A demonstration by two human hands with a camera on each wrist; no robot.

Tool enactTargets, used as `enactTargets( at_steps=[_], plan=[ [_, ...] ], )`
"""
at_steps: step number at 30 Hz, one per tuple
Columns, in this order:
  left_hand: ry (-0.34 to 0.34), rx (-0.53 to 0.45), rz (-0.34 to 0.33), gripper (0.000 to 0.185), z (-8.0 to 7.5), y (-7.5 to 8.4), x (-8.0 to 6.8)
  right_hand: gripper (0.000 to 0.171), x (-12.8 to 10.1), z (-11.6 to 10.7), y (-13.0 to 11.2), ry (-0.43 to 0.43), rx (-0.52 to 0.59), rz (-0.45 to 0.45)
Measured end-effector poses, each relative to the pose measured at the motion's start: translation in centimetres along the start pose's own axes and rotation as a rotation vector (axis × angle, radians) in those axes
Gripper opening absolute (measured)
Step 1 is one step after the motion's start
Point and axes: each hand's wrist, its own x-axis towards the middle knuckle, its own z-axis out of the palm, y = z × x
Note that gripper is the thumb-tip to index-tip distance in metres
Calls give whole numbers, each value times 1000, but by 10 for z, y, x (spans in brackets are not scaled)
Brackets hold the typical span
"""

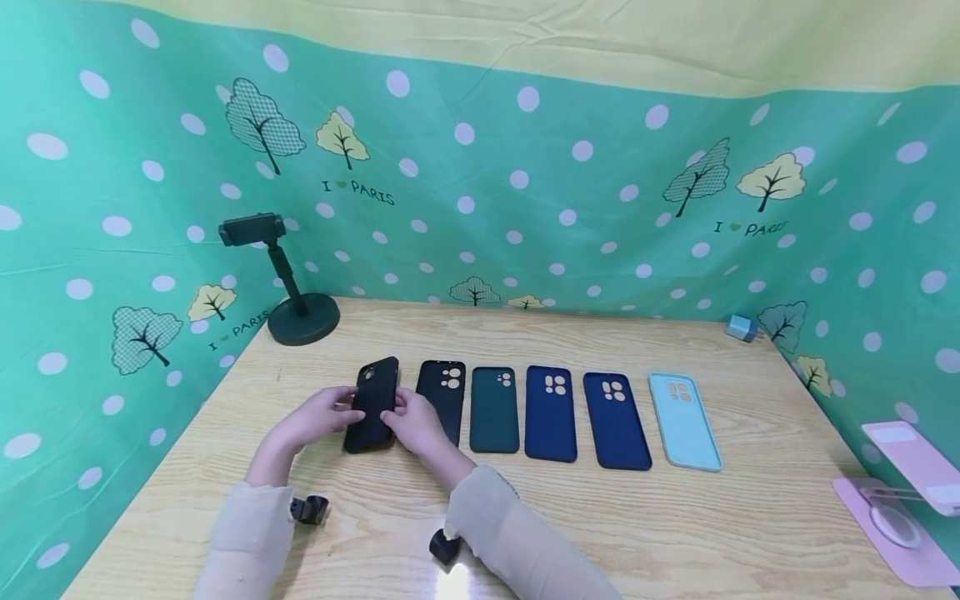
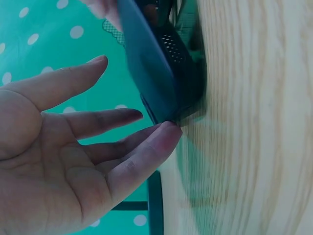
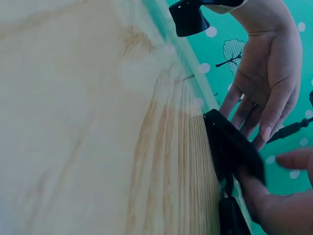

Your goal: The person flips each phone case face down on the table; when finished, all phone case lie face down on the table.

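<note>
A black phone case is tilted at the left end of a row of cases, its right edge raised. My right hand pinches that edge, fingers on both sides of it. On the other side, my left hand has its fingers extended; in the left wrist view a fingertip touches the case's lower edge, with the thumb held apart. Right beside lies a second black case, partly hidden by the right hand.
Further right lie a dark green case, two navy cases and a light blue case. A black stand is at back left, a blue charger plug at back right, a pink phone stand at the right edge.
</note>
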Motion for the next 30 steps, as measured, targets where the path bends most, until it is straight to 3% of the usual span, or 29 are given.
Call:
enactTargets(
  at_steps=[5,10,17,23,30],
  plan=[
    [13,19,1,58,-1,0,0,57,-6,-3,-4,-33,-196,-11],
    [20,34,14,56,-1,2,0,58,-11,-4,-9,-47,-297,-5],
    [24,56,12,56,-1,2,1,59,-17,-7,-13,-68,-332,6],
    [50,111,11,57,-1,4,-1,60,-24,-20,-8,-35,-317,-49],
    [122,165,123,54,5,20,-4,60,-32,-44,1,18,-298,-111]
  ],
)
